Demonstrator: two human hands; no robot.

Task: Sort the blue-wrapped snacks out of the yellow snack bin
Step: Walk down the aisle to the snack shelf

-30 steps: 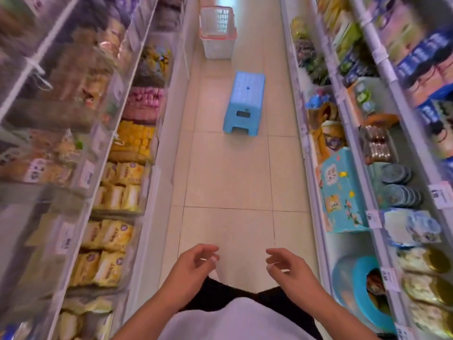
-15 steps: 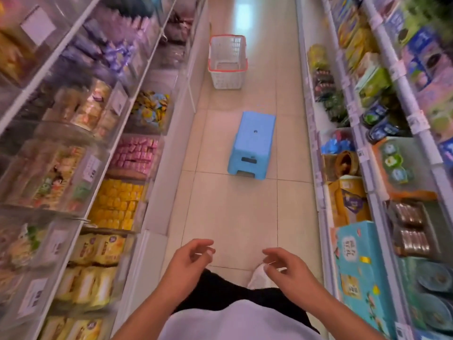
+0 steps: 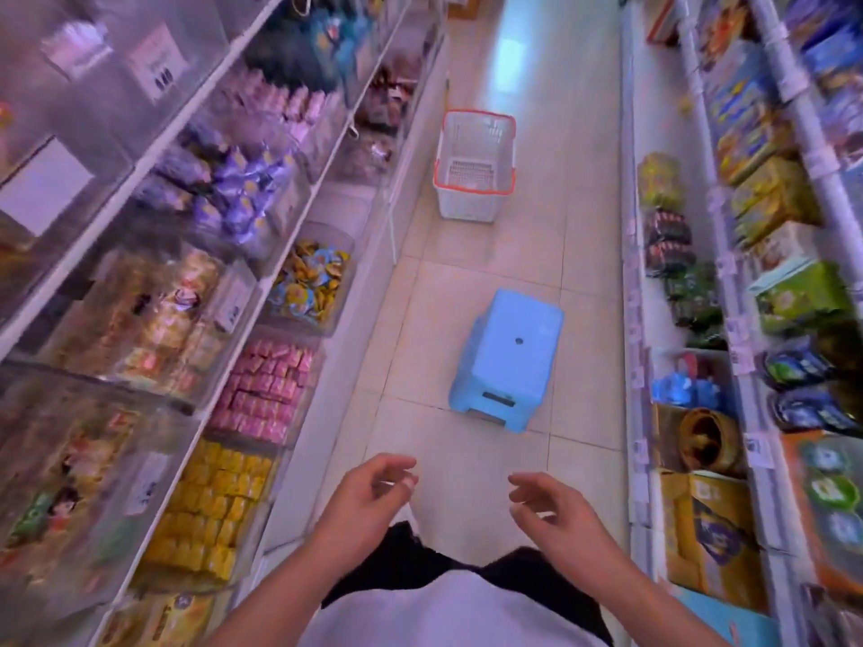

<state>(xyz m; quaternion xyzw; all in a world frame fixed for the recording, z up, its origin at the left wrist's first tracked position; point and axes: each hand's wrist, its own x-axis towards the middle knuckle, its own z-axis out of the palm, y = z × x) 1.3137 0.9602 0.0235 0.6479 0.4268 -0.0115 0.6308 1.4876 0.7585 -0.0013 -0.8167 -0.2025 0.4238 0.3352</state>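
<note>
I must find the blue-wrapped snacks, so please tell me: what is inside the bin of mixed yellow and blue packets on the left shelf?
The clear bin holds a loose heap of yellow and blue-wrapped snacks. Only the top layer shows; anything underneath is covered.

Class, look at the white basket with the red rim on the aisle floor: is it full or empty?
Empty. The white basket stands upright on the floor, and its bare slatted bottom shows through the open top.

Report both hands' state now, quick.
Left hand: open, fingers loosely curled, holding nothing.
Right hand: open, fingers loosely curled, holding nothing.
</note>
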